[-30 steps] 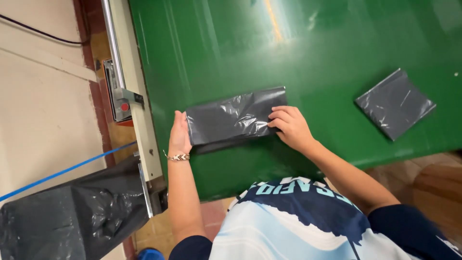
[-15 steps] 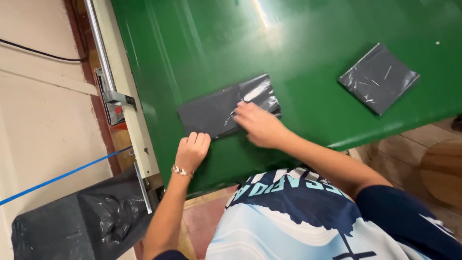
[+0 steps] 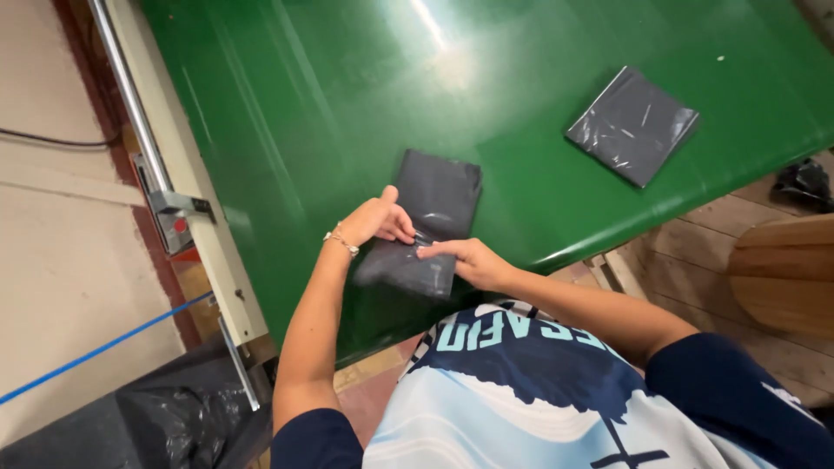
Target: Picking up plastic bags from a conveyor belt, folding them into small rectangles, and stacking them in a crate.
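A dark grey plastic bag [image 3: 426,221], folded into a narrow flat packet, is seen from above on a glossy green table [image 3: 330,104]. The packet lies near the table's front edge, just in front of the person's chest, its far end flat on the green surface and its near end lifted slightly and creased.

The left hand [image 3: 375,221] is curled over the packet's left edge, at about nine o'clock of the bag, with the thumb raised and the fingers bent down onto the plastic, apparently to pin the fold so it cannot spring open. A thin bracelet [image 3: 340,241] is worn on that wrist. The right hand [image 3: 467,259] is laid at about five o'clock of the bag, fingers stretched flat and close together, pressing the near end down; nothing is gripped inside it.

A second folded grey bag [image 3: 632,126] is set well apart at two o'clock, lying flat and square, seemingly put out of the way of the hands.

At nine o'clock a metal rail [image 3: 130,104] runs along the table's side. At seven o'clock a crumpled black plastic sack [image 3: 148,417] sits low beside the table. At three o'clock a round wooden seat [image 3: 786,269] is partly visible.
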